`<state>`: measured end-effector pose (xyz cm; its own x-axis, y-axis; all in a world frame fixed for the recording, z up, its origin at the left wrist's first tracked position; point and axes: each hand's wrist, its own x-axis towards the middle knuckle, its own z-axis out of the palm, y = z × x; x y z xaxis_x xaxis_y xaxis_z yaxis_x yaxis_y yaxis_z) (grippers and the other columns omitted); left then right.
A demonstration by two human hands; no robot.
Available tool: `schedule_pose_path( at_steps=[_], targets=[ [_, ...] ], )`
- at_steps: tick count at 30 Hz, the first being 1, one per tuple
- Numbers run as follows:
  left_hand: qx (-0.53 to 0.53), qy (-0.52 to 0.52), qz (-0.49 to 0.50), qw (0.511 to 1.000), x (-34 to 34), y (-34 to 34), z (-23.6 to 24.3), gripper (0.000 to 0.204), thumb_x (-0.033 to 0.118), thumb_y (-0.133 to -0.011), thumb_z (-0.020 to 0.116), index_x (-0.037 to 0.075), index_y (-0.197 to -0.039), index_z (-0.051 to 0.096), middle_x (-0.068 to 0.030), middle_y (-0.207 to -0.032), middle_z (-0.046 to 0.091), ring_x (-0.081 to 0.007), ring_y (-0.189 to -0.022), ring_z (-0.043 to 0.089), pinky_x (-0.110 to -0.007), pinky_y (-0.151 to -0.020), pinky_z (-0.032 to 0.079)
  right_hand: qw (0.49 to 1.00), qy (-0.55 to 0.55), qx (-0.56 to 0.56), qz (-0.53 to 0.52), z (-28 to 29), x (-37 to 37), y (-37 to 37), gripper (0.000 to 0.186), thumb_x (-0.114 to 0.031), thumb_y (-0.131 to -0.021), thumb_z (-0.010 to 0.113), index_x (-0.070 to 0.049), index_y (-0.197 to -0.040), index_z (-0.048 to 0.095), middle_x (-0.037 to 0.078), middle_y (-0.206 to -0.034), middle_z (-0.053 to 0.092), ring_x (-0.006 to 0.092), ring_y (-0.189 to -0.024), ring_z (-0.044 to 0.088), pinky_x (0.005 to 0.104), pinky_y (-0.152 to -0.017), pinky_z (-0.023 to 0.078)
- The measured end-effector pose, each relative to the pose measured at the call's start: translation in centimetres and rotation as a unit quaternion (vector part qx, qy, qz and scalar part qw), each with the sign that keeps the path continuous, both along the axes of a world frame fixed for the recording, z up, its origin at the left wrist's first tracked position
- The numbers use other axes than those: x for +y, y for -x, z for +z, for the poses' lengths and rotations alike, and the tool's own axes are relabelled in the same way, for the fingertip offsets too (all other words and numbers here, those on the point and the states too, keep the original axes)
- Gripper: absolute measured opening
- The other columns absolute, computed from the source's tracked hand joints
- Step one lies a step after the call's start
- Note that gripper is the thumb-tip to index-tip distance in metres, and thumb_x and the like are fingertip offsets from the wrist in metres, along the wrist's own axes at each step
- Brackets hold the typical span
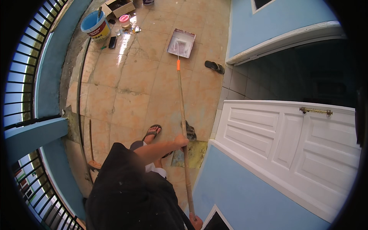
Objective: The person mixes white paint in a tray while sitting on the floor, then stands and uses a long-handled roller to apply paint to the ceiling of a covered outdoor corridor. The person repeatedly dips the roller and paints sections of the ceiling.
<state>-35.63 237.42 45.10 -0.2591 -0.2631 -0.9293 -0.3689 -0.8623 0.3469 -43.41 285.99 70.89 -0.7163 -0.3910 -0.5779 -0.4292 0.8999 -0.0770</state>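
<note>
A long wooden pole runs from the lower edge toward the far end of the floor. My left hand is wrapped round its middle, and my right hand grips the near end by the lower edge. At its far end an orange handle joins a paint roller, whose head rests in a paint tray smeared with white paint. The tray lies tilted to my view on the tiles, and the roller's head is hard to tell from the paint.
At the far left stand a blue-topped paint bucket, a phone, a pink-lidded tub and a cardboard box. A dark sandal lies near the doorway. A white panelled door and blue wall are on the right; railings line the left.
</note>
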Motion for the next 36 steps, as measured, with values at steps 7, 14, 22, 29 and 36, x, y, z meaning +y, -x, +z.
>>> schedule_pose_path(
  at_steps=[7, 14, 22, 29, 36],
  targets=[
    [0.042, -0.068, -0.027, 0.996, 8.1, -0.7, 3.6, 0.037, 0.009, -0.091, 0.063, -0.021, -0.111, 0.057, -0.0335, -0.105, 0.066, -0.0472, -0.084, 0.073, -0.053, -0.058, 0.066, 0.99, -0.132, -0.041, -0.01, 8.0, 6.4, 2.1, 0.048, -0.043, -0.102, 0.048, -0.003, -0.115, 0.071, 0.025, -0.113, 0.07, 0.0462, -0.107, 0.062, 0.0489, -0.093, 0.047],
    [0.011, -0.064, -0.031, 0.997, 8.0, -1.4, 0.3, 0.045, 0.019, -0.093, 0.069, -0.017, -0.117, 0.057, -0.0294, -0.106, 0.067, -0.0424, -0.088, 0.073, -0.049, -0.057, 0.067, 0.985, -0.133, -0.109, 0.012, 7.4, 2.6, 1.0, 0.038, -0.033, -0.1, 0.05, -0.002, -0.115, 0.068, 0.025, -0.111, 0.068, 0.0468, -0.105, 0.061, 0.0509, -0.09, 0.046],
    [-0.002, -0.025, 0.037, 0.999, -1.1, -1.7, -0.7, 0.04, 0.017, -0.094, 0.068, -0.021, -0.105, 0.059, -0.0315, -0.098, 0.069, -0.0434, -0.083, 0.074, -0.053, -0.06, 0.066, 0.993, 0.082, -0.071, 0.047, -1.0, -1.0, 1.5, 0.044, -0.041, -0.097, 0.056, 0.002, -0.09, 0.067, 0.027, -0.085, 0.066, 0.0453, -0.081, 0.058, 0.0519, -0.073, 0.044],
    [0.003, -0.075, -0.021, 0.997, 4.4, -1.4, 3.1, 0.042, 0.016, -0.094, 0.069, -0.021, -0.111, 0.058, -0.0327, -0.103, 0.067, -0.0452, -0.086, 0.073, -0.054, -0.062, 0.067, 0.993, -0.038, -0.064, 0.096, 2.2, 8.9, 3.0, 0.039, -0.031, -0.1, 0.052, -0.002, -0.122, 0.067, 0.022, -0.115, 0.07, 0.0411, -0.107, 0.064, 0.047, -0.09, 0.048],
    [-0.004, -0.05, -0.012, 0.999, 9.2, -4.0, 1.5, 0.045, 0.021, -0.092, 0.073, -0.018, -0.112, 0.06, -0.0312, -0.102, 0.068, -0.0417, -0.082, 0.074, -0.049, -0.055, 0.066, 0.988, -0.099, -0.115, 0.002, 3.3, 6.3, -1.6, 0.038, -0.032, -0.1, 0.055, -0.002, -0.118, 0.068, 0.02, -0.108, 0.069, 0.0373, -0.1, 0.063, 0.0454, -0.085, 0.047]
  ],
)
